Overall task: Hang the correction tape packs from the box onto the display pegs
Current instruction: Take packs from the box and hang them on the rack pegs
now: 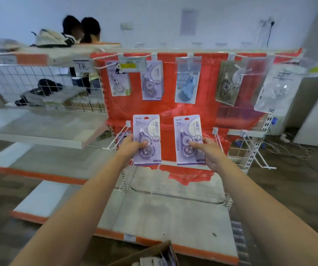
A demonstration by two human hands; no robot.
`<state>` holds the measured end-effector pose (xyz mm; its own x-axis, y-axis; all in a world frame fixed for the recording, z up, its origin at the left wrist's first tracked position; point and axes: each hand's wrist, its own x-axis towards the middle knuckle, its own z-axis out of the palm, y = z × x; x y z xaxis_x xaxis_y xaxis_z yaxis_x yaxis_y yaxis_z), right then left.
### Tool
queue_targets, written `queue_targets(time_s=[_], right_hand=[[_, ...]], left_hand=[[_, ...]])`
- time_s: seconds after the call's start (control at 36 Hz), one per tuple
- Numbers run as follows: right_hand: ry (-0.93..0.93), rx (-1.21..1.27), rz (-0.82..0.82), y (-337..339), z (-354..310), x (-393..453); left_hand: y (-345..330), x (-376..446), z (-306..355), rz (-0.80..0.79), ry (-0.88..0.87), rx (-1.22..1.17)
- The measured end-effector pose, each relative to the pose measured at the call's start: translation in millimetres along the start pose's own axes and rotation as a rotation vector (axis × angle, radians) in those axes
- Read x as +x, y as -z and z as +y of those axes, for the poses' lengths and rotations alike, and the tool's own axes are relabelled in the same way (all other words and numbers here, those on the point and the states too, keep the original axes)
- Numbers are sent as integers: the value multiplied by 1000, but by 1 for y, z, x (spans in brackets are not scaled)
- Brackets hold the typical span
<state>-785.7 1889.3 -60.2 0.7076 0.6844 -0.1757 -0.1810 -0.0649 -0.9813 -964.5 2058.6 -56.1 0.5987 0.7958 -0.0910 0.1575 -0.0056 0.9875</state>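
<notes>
Box nearest | left hand grips purple pack | right hand grips second pack

The two purple correction tape packs are printed card under clear, glossy plastic blisters. The display pegs are thin white-coated metal wire, set against a shiny, wrinkled red plastic sheet. The box is matt brown cardboard, and the bottom shelf is dull, scuffed grey-white painted metal
</notes>
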Motion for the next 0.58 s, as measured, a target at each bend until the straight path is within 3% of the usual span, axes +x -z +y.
queue_targets(time_s=[0.19, 0.58], right_hand=[[38, 6, 114, -39, -19, -8], [74, -3, 163, -102, -21, -35]], left_hand=[[43, 0, 14, -28, -69, 2], [109, 6, 22, -86, -118, 18]])
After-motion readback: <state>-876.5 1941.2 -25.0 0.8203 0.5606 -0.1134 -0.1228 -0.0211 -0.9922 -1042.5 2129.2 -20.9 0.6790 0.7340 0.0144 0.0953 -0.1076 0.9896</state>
